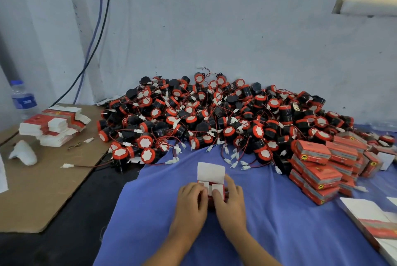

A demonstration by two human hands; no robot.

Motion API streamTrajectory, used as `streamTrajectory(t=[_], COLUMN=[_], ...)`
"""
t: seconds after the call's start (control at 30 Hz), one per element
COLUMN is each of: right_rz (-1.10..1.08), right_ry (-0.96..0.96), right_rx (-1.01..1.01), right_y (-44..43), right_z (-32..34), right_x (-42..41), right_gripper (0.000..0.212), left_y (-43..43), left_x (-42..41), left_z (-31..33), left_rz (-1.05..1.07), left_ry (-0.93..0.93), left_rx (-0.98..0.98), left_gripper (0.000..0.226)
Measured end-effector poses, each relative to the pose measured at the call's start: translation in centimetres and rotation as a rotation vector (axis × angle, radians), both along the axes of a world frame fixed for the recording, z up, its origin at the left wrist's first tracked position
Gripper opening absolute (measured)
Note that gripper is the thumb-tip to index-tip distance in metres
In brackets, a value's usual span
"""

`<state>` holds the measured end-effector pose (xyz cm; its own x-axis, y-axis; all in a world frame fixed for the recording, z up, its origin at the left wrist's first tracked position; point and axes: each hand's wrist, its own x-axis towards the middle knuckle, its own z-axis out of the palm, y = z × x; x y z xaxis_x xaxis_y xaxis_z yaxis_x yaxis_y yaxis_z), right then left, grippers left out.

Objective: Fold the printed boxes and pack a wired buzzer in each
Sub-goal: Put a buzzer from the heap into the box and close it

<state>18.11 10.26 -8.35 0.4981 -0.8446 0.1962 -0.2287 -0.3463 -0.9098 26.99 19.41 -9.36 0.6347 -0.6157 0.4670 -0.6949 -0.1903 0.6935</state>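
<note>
Red printed card shows between both hands, which sit side by side low on the blue cloth (279,212), forearms reaching in from the bottom edge. The left hand (192,200) and the right hand (228,199) lie palm-down and close together, clamped on a small box (211,182) whose white lid flap stands open away from the person. Fingertips press the two small white side flaps inward. Just beyond the box rises a large heap of wired buzzers (214,115), black with red rims. Packed boxes (322,167) are stacked to the right, and flat unfolded boxes (55,126) lie on brown cardboard (43,190) to the left, near a water bottle (22,99).
</note>
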Motion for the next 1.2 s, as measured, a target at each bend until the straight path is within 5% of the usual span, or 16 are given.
streamTrajectory(t=[0.17,0.33,0.47,0.53,0.77,1.2], right_rz=[0.046,0.102,0.112,0.132,0.104,0.039], right_ry=[-0.074,-0.16,-0.146,-0.15,-0.012,-0.022], right_rx=[-0.045,-0.048,-0.038,-0.038,-0.096,-0.236], right_y=[0.6,0.7,0.5,0.7,0.4,0.9], right_z=[-0.1,-0.2,-0.5,-0.5,-1.1,-0.5], right_x=[-0.5,-0.8,-0.7,-0.8,-0.7,-1.0], right_gripper=[0.011,0.011,0.006,0.025,0.04,0.022], left_y=[0.9,1.2,1.0,0.9,0.8,1.0], left_x=[-0.1,0.2,0.5,0.7,0.8,0.0], left_z=[0.3,0.5,0.3,0.2,-0.2,0.3], left_rz=[0.047,0.069,0.071,0.095,0.015,0.037], left_ry=[0.186,0.295,0.221,0.245,0.306,0.072], left_rx=[-0.1,-0.14,-0.087,-0.076,-0.019,-0.002], left_gripper=[0.042,0.067,0.038,0.03,0.045,0.027])
